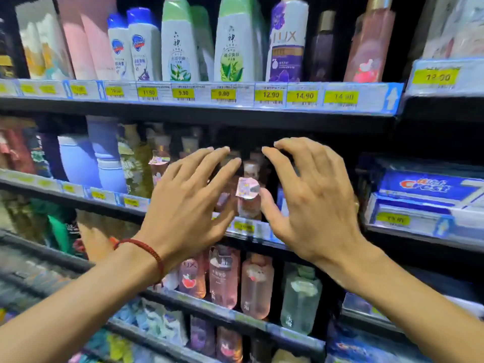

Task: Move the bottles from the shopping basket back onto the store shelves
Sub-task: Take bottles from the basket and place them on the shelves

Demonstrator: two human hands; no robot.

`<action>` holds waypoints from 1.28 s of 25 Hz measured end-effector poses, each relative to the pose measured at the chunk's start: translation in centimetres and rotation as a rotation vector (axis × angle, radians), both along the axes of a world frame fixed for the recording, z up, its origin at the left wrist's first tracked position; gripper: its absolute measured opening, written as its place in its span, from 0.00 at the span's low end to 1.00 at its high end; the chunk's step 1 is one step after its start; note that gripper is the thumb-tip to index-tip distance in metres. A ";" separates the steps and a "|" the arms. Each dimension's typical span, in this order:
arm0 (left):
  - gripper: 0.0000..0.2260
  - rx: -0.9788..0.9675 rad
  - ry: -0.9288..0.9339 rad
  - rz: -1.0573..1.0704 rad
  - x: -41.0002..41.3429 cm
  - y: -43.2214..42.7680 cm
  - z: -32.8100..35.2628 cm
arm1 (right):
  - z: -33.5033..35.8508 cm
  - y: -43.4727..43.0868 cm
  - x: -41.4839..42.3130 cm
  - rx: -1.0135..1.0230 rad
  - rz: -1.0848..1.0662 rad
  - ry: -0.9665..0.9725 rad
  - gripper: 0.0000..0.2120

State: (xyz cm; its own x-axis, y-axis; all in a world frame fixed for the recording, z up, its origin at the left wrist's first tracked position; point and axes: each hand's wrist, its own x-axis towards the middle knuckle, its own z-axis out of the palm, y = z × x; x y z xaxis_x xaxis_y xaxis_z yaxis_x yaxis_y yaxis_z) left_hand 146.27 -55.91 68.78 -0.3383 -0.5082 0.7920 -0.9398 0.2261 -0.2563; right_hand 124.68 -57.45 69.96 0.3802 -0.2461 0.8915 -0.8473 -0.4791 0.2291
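A pink bottle point(248, 197) with a paper tag at its neck stands on the middle shelf point(246, 227), among other dim bottles. My left hand point(191, 197) is just left of it, fingers spread and straight, holding nothing. My right hand point(314, 197) is just right of it, fingers slightly bent, thumb near the bottle's side. Whether either hand touches the bottle is unclear. No shopping basket is in view.
The upper shelf point(199, 94) carries white, green and purple bottles above yellow price tags. Blue bottles point(104, 163) stand to the left on the middle shelf. Pink bottles point(225, 279) fill the shelf below. Toothpaste boxes point(429, 187) sit at the right.
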 end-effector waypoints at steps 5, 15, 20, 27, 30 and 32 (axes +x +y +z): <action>0.29 0.167 -0.018 0.109 6.5 4.3 -6.8 | -7.2 2.8 6.1 0.202 0.013 0.137 0.28; 0.29 0.449 0.007 0.283 26.0 13.8 -17.7 | -19.0 10.6 25.3 0.513 0.011 0.077 0.27; 0.30 0.569 0.071 0.351 34.5 18.2 -22.9 | -23.9 14.1 34.4 0.617 0.022 0.038 0.27; 0.30 0.664 0.108 0.430 43.6 20.0 -27.7 | -29.6 14.5 44.5 0.765 0.001 0.124 0.28; 0.31 0.727 0.107 0.467 47.4 18.3 -29.3 | -32.0 13.0 48.8 0.805 0.037 0.104 0.28; 0.31 0.767 0.090 0.483 50.0 16.4 -30.2 | -33.6 11.2 51.5 0.784 0.081 0.040 0.27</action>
